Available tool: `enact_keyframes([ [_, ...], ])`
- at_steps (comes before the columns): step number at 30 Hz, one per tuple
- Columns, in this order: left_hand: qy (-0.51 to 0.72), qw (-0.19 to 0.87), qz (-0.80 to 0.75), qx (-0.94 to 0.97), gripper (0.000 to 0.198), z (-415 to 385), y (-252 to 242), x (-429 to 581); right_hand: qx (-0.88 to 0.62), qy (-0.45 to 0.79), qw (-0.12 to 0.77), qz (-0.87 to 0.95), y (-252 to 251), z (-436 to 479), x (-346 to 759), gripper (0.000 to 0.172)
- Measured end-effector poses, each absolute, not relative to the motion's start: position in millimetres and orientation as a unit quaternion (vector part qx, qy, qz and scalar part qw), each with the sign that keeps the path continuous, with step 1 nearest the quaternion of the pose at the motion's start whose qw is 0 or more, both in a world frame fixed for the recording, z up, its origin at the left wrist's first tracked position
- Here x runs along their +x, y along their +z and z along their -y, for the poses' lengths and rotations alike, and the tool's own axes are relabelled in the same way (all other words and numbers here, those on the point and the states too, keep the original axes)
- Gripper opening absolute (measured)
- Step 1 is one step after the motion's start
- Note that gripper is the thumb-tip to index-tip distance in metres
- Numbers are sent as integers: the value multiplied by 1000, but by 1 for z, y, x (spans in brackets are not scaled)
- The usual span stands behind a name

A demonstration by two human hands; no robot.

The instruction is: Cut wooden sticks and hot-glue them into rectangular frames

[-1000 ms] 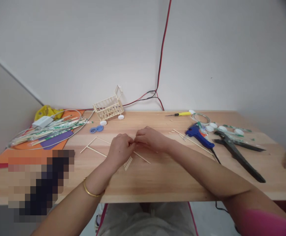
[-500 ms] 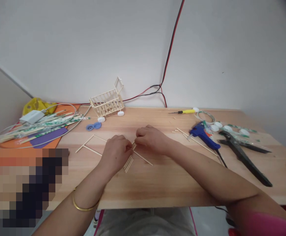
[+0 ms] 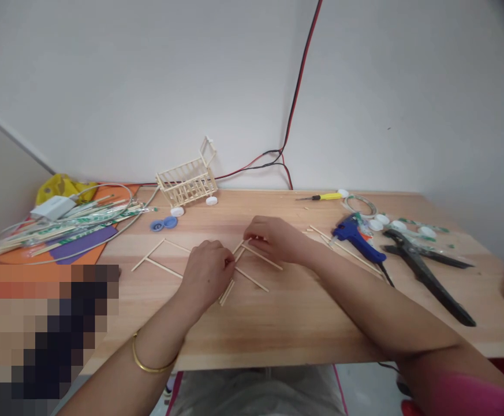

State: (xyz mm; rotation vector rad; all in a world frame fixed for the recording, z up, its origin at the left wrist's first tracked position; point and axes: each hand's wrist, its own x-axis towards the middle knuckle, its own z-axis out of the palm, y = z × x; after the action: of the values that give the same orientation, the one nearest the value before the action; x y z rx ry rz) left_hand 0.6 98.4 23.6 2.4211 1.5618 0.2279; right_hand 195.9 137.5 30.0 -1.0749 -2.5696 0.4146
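Note:
My left hand [image 3: 211, 267] rests low over the tabletop, its fingers pinched on a thin wooden stick at the left end of a small stick frame. Two roughly parallel wooden sticks [image 3: 252, 279] stretch right from there, joined by short crosswise pieces. At the upper corner of this frame, the curled fingers of my right hand [image 3: 271, 238] pinch a stick end; the fingertips are partly hidden. Several short loose sticks [image 3: 226, 293] lie below my left hand. Left of it lies another stick frame [image 3: 164, 269], partly covered by that hand.
A small stick-built cart [image 3: 187, 184] with white bottle-cap wheels stands near the wall, beside blue caps [image 3: 164, 223]. To the right lie a blue glue gun [image 3: 358, 240], black cutters [image 3: 425, 276] and a yellow-handled tool [image 3: 327, 197]. Bagged sticks [image 3: 82, 222] lie at left.
My right hand has moved slightly right and up from my left, showing a second long stick between them. My left hand stays nearly in place.

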Motion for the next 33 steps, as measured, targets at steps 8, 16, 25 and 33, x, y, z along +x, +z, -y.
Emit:
enact_keyframes([
  [8, 93, 128, -534, 831, 18, -99, 21, 0, -423, 181, 136, 877, 26, -138, 203, 11],
  [16, 107, 141, -549, 817, 18, -104, 21, -9, -331, 169, 117, 921, 24, -130, 188, 15],
  [25, 60, 115, -530, 838, 19, -102, 24, -5, -329, 64, 100, 937, 17, -133, 180, 15],
  [33, 63, 101, -536, 836, 18, -101, 23, -5, -327, 88, 105, 935, 17, -132, 181, 16],
])
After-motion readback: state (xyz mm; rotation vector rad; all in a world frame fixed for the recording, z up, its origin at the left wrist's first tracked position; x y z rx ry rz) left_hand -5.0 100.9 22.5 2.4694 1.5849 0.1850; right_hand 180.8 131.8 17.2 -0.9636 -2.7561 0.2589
